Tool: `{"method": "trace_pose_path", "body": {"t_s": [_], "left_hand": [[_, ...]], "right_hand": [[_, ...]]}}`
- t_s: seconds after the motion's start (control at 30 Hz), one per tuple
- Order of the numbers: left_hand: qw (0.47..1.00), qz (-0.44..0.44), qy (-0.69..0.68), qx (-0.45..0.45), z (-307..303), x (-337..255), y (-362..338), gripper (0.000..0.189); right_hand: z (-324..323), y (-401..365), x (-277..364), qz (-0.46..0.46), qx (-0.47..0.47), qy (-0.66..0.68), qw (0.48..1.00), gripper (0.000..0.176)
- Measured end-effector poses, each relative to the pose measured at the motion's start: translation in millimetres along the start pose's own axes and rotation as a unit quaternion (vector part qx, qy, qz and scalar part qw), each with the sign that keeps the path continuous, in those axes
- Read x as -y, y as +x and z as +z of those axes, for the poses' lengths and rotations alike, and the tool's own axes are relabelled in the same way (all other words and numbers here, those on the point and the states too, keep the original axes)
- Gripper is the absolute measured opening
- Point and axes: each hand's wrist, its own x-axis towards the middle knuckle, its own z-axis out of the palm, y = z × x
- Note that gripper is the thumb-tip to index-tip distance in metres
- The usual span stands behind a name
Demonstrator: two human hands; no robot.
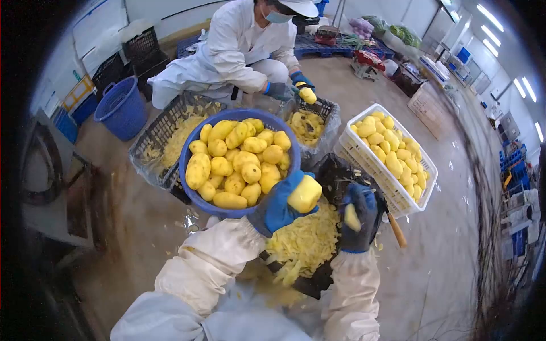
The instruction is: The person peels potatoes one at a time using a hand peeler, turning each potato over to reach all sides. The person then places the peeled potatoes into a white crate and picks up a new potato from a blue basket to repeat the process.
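Observation:
My left hand (278, 207), in a blue glove, holds a peeled yellow potato (305, 194) with a flat cut face. My right hand (362, 219), in a dark blue glove, is closed around a small yellow potato piece (352, 217). A wooden handle (397, 231) sticks out just right of that hand; whether the hand touches it is unclear. Below and between both hands, yellow peelings (307, 241) fill a dark crate (318, 281). Beside my left hand stands a round blue basin (191, 190) heaped with yellow potatoes (250, 170).
A white crate (372, 160) of peeled potatoes stands at right. Across from me a masked co-worker (239, 51) in white holds a potato (307, 94) over a lined crate (335, 122). Another lined crate (142, 149) holds peelings. A blue basket (122, 111) stands at left.

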Motion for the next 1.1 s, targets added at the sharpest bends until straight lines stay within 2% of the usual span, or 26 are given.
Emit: {"method": "trace_pose_path", "body": {"t_s": [0.03,0.1,0.13,0.17,0.23,0.27,0.3,0.33,0.37,0.4,0.5,0.57,0.6,0.63,0.67,0.7,0.77,0.8,0.83,0.9,0.93,0.97,1.03,1.07,1.1], "left_hand": [[1.0,0.005,-0.005,-0.002,-5,-1,4,0.039],[0.982,-0.068,-0.115,0.137,-13,-1,10,0.037],[0.99,-0.096,-0.087,0.046,-12,-2,5,0.037],[0.99,-0.1,-0.086,0.043,-13,1,3,0.037],[0.987,0.061,0.147,0.019,-11,10,3,0.04],[0.998,-0.033,-0.052,0.033,-3,4,0,0.042],[0.998,-0.031,-0.05,0.033,-2,1,-1,0.042],[0.996,-0.041,-0.075,0.027,0,-4,-1,0.042],[0.993,-0.049,-0.103,0.022,1,-7,1,0.041],[0.984,-0.048,-0.172,0.014,-2,-7,5,0.043],[0.975,-0.054,-0.21,0.038,-18,-3,14,0.044],[0.984,-0.052,-0.172,0.015,-15,-2,11,0.044],[0.997,0.039,0.041,0.049,-14,1,9,0.042],[0.956,0.127,0.251,0.08,-12,2,9,0.04],[0.997,-0.06,-0.024,0.043,-9,-2,6,0.036],[0.997,-0.064,-0.025,0.042,-3,-1,3,0.036],[0.997,-0.02,0.071,-0.007,8,2,-2,0.034],[0.997,-0.021,0.069,-0.007,8,3,-2,0.034],[0.998,-0.022,0.052,-0.012,6,2,0,0.034],[0.999,-0.023,0.016,-0.02,0,0,6,0.035],[0.985,0.058,0.165,0.005,-18,10,14,0.036],[0.985,0.058,0.163,0.003,-12,9,11,0.036],[0.997,-0.071,0.005,0.024,6,4,0,0.036],[0.997,-0.07,0.035,0.022,0,5,0,0.037],[0.997,-0.069,0.034,0.022,0,6,-1,0.037]], "right_hand": [[11,-13,-2,0.001,0.007,-0.002,1.0,0.01],[38,-35,8,0.087,0.071,0.119,0.987,0.01],[40,-34,10,0.089,0.071,0.119,0.986,0.01],[42,-33,11,0.108,0.059,0.106,0.987,0.01],[28,-24,-2,0.127,0.048,0.089,0.987,0.011],[3,-8,-27,0.017,-0.003,-0.038,0.999,0.011],[-6,3,-33,-0.096,-0.058,-0.159,0.981,0.011],[-11,5,-38,-0.097,-0.063,-0.156,0.981,0.011],[-11,6,-30,0.007,-0.061,0.021,0.998,0.011],[-11,9,-20,0.111,-0.049,0.194,0.974,0.011],[11,-5,6,0.145,0.004,0.25,0.957,0.011],[19,-15,9,0.154,0.015,0.213,0.965,0.009],[27,-21,16,0.149,0.046,0.161,0.975,0.009],[31,-27,20,0.143,0.076,0.109,0.981,0.01],[33,-31,10,0.12,0.097,0.097,0.983,0.01],[29,-27,1,0.122,0.094,0.095,0.983,0.01],[16,-10,-8,0.132,-0.018,0.121,0.984,0.008],[7,-4,2,0.044,-0.064,-0.008,0.997,0.008],[4,-4,1,0.044,-0.065,-0.008,0.997,0.008],[4,-5,5,0.128,-0.024,0.118,0.984,0.008],[17,-18,9,0.12,0.029,0.094,0.988,0.009],[32,-28,9,0.13,0.086,0.129,0.979,0.01],[15,-11,-3,0.155,0.039,0.093,0.983,0.008],[-1,-2,-15,0.156,0.039,0.092,0.983,0.008],[-17,9,-30,0.011,-0.007,-0.038,0.999,0.009]]}}
